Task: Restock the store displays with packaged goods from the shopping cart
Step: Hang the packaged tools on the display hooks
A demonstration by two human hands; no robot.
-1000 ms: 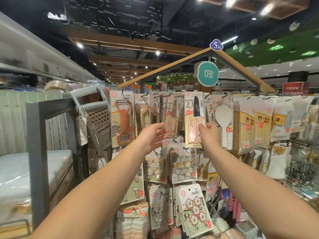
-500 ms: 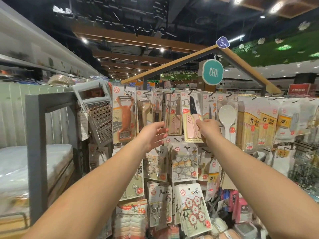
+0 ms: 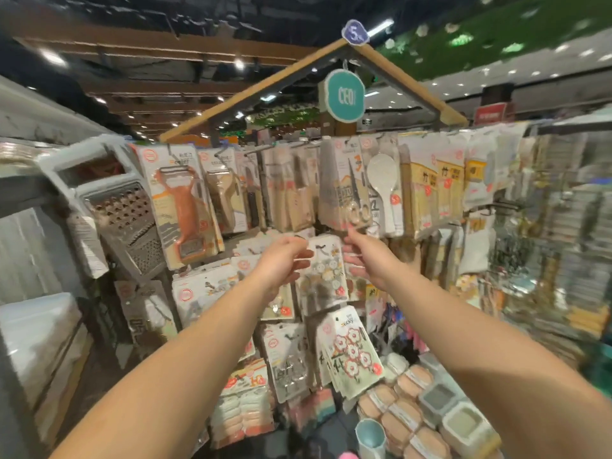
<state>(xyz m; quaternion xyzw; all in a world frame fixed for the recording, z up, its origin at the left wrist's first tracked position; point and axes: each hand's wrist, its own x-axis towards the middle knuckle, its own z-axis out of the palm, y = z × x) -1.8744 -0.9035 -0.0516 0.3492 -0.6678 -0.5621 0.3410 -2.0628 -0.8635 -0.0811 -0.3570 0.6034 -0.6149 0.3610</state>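
The frame is motion-blurred. My left hand (image 3: 284, 260) and my right hand (image 3: 364, 256) hang side by side in front of the hook display, just under its top row, and both hold nothing. Their fingers are loosely bent and point toward each other. Above my right hand a carded scissors pack (image 3: 346, 187) hangs on a top hook, its lower edge close to my thumb. Knife packs (image 3: 294, 190) hang to its left. A pack of small hooks (image 3: 323, 276) shows between my two hands.
An orange peeler pack (image 3: 180, 207) and a metal grater (image 3: 122, 213) hang at the left. A white rice paddle (image 3: 381, 180) and yellow-labelled packs (image 3: 427, 187) hang at the right. Flower hook cards (image 3: 352, 352) and tubs (image 3: 460, 425) fill the lower display. A teal sign (image 3: 344, 96) hangs under the wooden roof frame.
My right hand has let go of the pink knife pack it held up at the top row and has dropped lower. My left hand has come down too. The view has tilted downward.
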